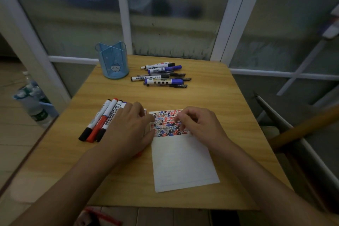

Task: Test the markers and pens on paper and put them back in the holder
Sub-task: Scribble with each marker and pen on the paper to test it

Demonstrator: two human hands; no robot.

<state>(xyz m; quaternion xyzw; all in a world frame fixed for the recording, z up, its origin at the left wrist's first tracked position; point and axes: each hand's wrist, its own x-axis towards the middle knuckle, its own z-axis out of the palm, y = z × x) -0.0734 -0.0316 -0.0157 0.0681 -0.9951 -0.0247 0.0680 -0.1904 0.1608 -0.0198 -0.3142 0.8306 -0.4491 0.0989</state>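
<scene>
Both hands are down over the paper [183, 161] on the table [229, 108], and its top band is already thick with red, blue and black scribbles [167, 124]. The left hand [128, 130] lies flat at the paper's left edge, fingers straight, covering a marker [138, 153] whose red end peeks out below the palm. Just left of it sits a fan of markers [99, 121], black and red caps toward us, touching each other. The right hand [198, 124] hovers over the scribbles with fingers curled in; whether it pinches a cap or a tip, I cannot tell, nothing shows between the fingers.

Up at the far side, the blue holder [112, 60] stands upright and looks empty, every compartment open. Beside it to the right lies a second pile [163, 75] of markers and pens, well apart from the hands.

So we look to be mid-test, between strokes. My read: nothing has gone back in the holder yet, so the task is far from done. The next move calls for settling the marker under the left hand, capping it if it is open, then either lifting a fresh one from the near fan or starting the return trips. The holder is a long reach across the table, so expect the left arm to carry markers past the fan without knocking it
</scene>
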